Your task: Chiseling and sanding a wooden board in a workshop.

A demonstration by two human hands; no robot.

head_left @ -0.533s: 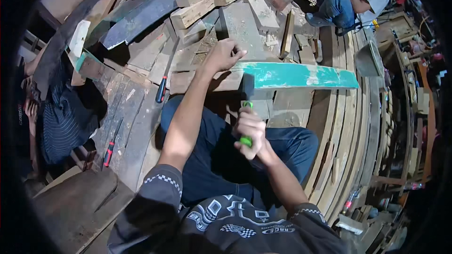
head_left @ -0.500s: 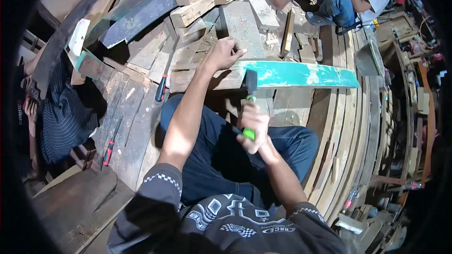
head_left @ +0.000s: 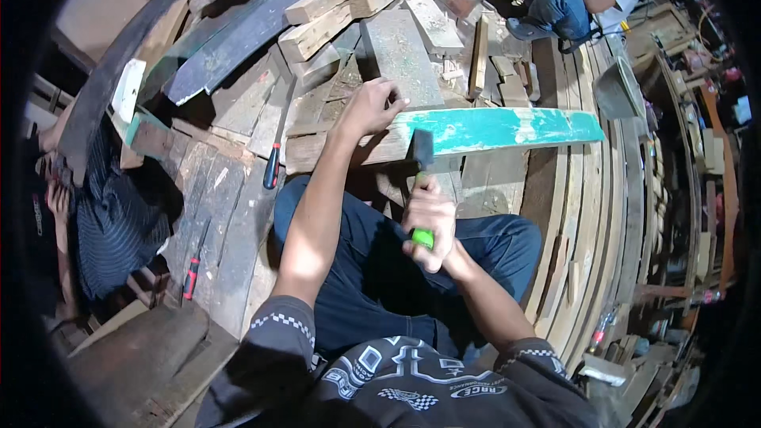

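Observation:
A long wooden plank (head_left: 507,128), green-painted on its right and bare wood on its left, lies across in front of my legs. My left hand (head_left: 371,109) is over its bare part with fingers curled; anything inside them is hidden. My right hand (head_left: 432,218) is closed around the bright green handle of a short hand tool (head_left: 423,147). Its dark, blocky metal head is by the plank's near edge, where bare wood meets green paint. Whether it is a hammer or a hatchet, I cannot tell.
Two screwdriver-like tools with red and black handles (head_left: 272,166) (head_left: 191,277) lie at left. A handsaw (head_left: 119,71) is at the upper left beside a person in dark clothes. Stacked beams (head_left: 349,12) are at the back. Another person (head_left: 563,0) sits at the upper right.
My right hand and the green-handled tool have shifted slightly down toward me, and the tool's head appears broader. My left hand has moved slightly down, staying over the plank.

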